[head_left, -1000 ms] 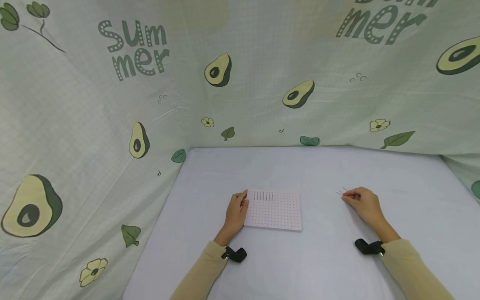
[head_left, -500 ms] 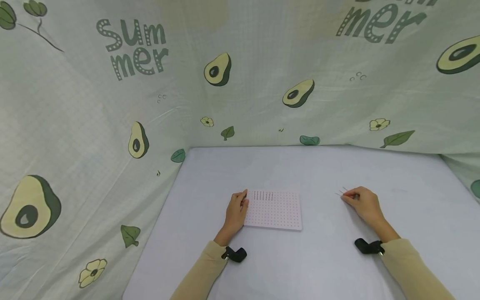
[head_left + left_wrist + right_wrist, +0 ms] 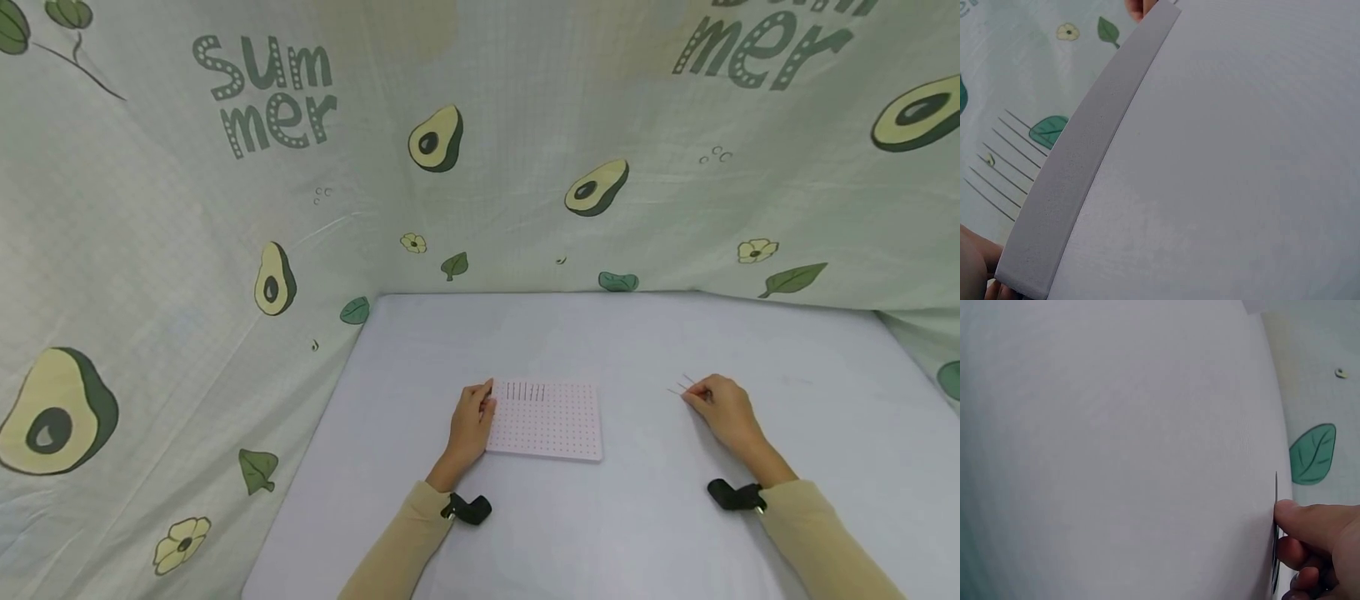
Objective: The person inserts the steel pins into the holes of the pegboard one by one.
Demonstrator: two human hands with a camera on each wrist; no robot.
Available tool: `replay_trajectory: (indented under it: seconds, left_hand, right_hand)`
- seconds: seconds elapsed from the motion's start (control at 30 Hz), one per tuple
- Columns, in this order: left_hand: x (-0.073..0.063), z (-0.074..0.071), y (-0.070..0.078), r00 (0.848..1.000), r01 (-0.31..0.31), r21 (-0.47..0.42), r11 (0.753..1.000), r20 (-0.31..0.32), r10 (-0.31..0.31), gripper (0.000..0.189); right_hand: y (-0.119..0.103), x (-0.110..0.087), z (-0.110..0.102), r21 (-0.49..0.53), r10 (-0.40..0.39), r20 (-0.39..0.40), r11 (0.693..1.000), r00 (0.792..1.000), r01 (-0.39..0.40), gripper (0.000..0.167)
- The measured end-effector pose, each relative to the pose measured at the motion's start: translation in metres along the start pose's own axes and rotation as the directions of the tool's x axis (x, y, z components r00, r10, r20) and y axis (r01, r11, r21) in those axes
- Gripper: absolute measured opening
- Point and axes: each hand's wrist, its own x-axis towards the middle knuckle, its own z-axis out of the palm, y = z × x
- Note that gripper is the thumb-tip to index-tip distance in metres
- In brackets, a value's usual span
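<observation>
A pale pink board (image 3: 555, 429) with rows of small holes lies on the table. Several thin dark needles (image 3: 1008, 162) stand upright in a row near its far left corner. My left hand (image 3: 471, 427) grips the board's left side, its fingers close to that corner. In the left wrist view the board's plain side edge (image 3: 1079, 156) crosses the picture, and part of the left hand shows at the lower left. Away to the right of the board, my right hand (image 3: 726, 410) pinches several needles (image 3: 1276, 487) between thumb and fingers, tips pointing left. Its remaining fingers are curled.
A white-covered table (image 3: 645, 525) carries the board. Behind and to the left hangs a light green cloth (image 3: 510, 108) printed with avocados and leaves. A black wrist camera (image 3: 471, 509) sits on the left forearm, another black camera (image 3: 731, 495) on the right.
Both hands and the board stay almost in place. The needle tips at the right hand have shifted very slightly left, and the whole head view has moved a little.
</observation>
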Motion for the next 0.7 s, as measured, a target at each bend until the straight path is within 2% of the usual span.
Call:
replay_trajectory:
  seconds: [0.27, 0.53, 0.7]
  left_hand:
    - [0.0002, 0.0001, 0.0004, 1.000, 0.009, 0.003, 1.000, 0.002, -0.009, 0.044]
    - [-0.0001, -0.0005, 0.0024, 1.000, 0.014, -0.003, 1.000, 0.007, -0.014, 0.044]
    - [-0.0004, -0.0001, 0.0021, 1.000, 0.014, 0.003, 1.000, 0.008, -0.014, 0.044]
  right_hand:
    - [-0.0005, 0.0016, 0.0027, -0.030, -0.069, 0.022, 0.997, 0.997, 0.070, 0.009]
    - [-0.0064, 0.0002, 0.0004, -0.060, -0.055, -0.015, 0.997, 0.998, 0.054, 0.007]
    - [-0.0088, -0.0023, -0.0006, -0.045, -0.036, 0.001, 0.998, 0.999, 0.036, 0.006]
